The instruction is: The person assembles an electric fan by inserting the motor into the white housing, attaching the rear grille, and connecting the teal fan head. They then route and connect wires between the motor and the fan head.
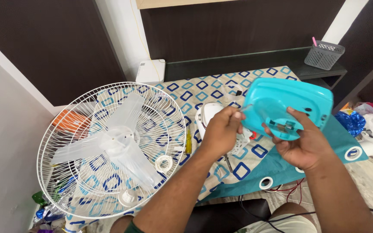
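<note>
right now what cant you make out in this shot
- Head view: what the left hand pinches; its fingers cover it.
- White fan body: mostly hidden behind both hands and the turquoise cover.
- Right hand grips the cover's underside; motion blur smears its edge.
- Grey basket: contents too small.
- Fan guard: lower rim hidden by the forearm.

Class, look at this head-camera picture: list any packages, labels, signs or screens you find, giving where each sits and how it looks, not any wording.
No labels, signs or screens show plainly.
Shiny foil wrappers: right edge beside the cloth, crumpled, blue.
White box: against the wall behind the fan guard, flat, rectangular; possibly a device.
Grey mesh basket: dark shelf at upper right, a pink item inside.
</note>
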